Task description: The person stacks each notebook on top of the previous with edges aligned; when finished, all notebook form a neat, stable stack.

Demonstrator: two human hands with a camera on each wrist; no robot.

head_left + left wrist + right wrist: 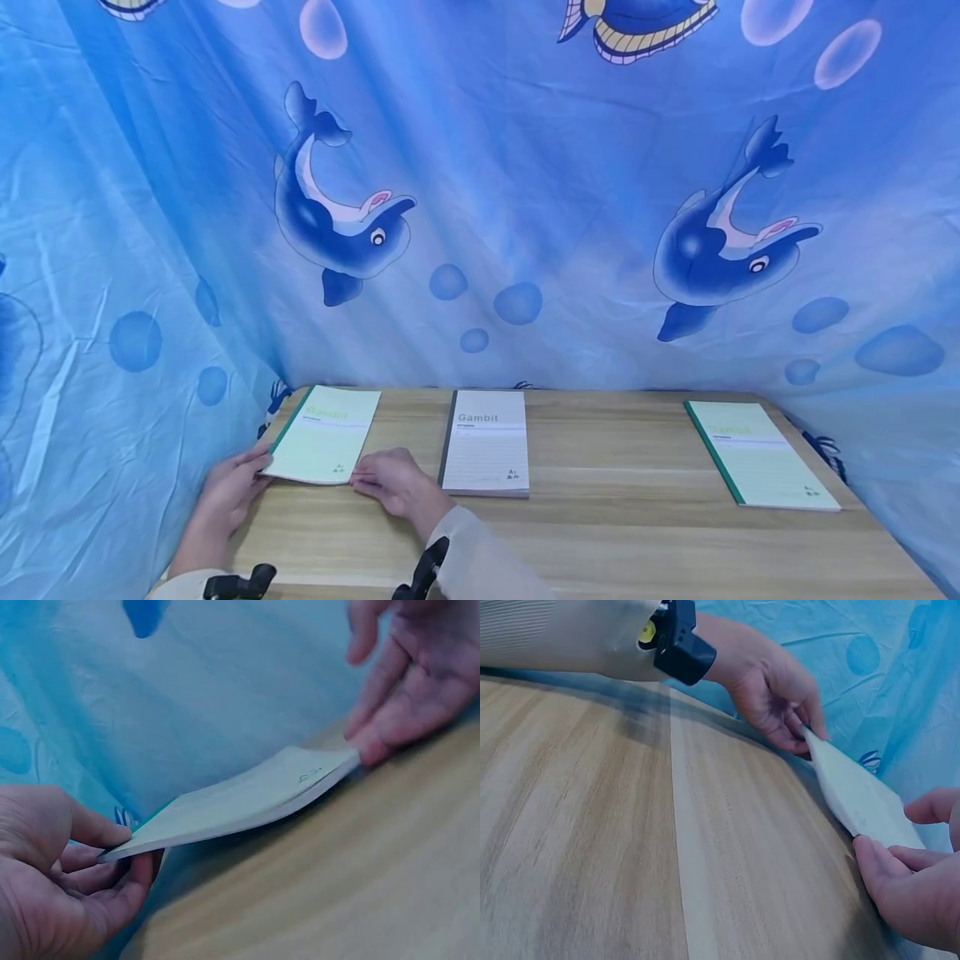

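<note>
A pale green notebook [324, 433] with a green spine lies at the left of the table, its near edge raised and bowed. My left hand [231, 492] pinches its near left corner; in the left wrist view the thumb is on the cover and the fingers [139, 881] are beneath. At the near right corner, my right hand [401, 483] touches the notebook. The right wrist view shows one fingertip [866, 847] against that corner and another finger held apart above the cover. Right of this hand lies a white notebook [487, 446] with a dark spine.
Another pale green notebook [765, 458] lies near the right edge of the wooden table [622, 475]. A blue curtain [480, 208] printed with dolphins hangs behind the table and along its sides.
</note>
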